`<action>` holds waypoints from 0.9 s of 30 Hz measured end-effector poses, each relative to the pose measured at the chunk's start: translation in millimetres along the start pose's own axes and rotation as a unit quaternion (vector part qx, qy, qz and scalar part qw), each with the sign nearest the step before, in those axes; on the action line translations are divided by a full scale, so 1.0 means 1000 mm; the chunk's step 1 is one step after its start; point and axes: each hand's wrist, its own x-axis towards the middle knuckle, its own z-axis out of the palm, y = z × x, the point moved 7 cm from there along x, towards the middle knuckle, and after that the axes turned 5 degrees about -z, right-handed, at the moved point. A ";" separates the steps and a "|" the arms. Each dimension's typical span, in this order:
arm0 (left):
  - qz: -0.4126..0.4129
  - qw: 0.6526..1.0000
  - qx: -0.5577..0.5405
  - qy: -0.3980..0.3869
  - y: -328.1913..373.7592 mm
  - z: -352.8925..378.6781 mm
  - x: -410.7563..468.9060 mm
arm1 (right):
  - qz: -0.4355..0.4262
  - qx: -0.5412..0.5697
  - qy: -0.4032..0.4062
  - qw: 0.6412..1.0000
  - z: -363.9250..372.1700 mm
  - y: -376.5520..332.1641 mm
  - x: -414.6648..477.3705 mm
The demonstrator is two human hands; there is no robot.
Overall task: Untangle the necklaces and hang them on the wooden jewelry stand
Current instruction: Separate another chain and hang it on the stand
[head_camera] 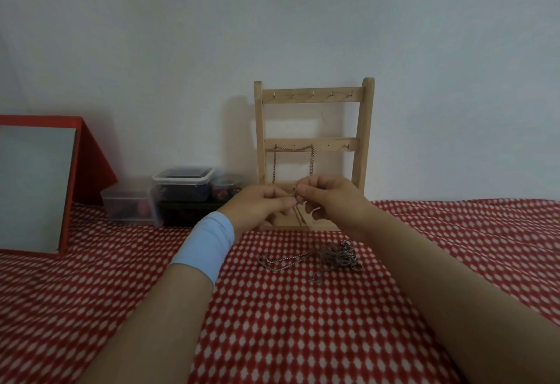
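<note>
Left hand (263, 204) and right hand (327, 198) pinch one thin chain (299, 217) before the wooden jewelry stand (312, 95).
We hold it with curled fingertips, our hands almost touching, and it hangs straight down. The stand's free hooks are behind and above, at the far edge of the red cloth (272, 323), nearer our right hand. The tangled necklaces (336, 254) lie beside our right wrist.

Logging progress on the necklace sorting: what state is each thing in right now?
Wooden jewelry stand: upright, top hooks bare.
Hung necklace: draped across the middle bar's hooks.
Held necklace: pinched by both hands, dangling.
Tangled necklaces: knotted heap on the cloth.
Left hand: pinching the held necklace.
Right hand: pinching the held necklace.
</note>
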 end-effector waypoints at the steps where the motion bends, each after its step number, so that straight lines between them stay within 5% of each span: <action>1: -0.005 0.999 -0.036 -0.005 0.000 -0.001 0.001 | 0.007 0.027 -0.013 1.000 0.002 0.000 0.000; 6: 0.005 0.982 -0.189 -0.017 0.008 -0.002 0.003 | 0.090 -0.002 -0.162 0.983 0.023 0.005 -0.014; 11: -0.006 0.948 -0.319 -0.014 0.009 -0.005 -0.001 | 0.068 -0.027 -0.153 0.986 0.014 0.003 -0.012; 18: 0.019 0.893 -0.448 0.050 0.011 -0.018 -0.001 | 0.063 -0.255 -0.222 0.939 0.018 0.009 -0.018; 20: 0.029 0.908 -0.408 0.086 0.009 -0.029 -0.003 | 0.073 -0.278 -0.239 0.927 0.020 0.012 -0.020; 23: -0.013 0.961 -0.209 0.182 -0.005 -0.055 -0.004 | 0.075 -0.327 -0.246 0.909 0.022 0.015 -0.020; 27: -0.099 0.976 0.091 0.169 -0.028 -0.080 -0.003 | 0.069 -0.361 -0.266 0.891 0.027 0.019 -0.020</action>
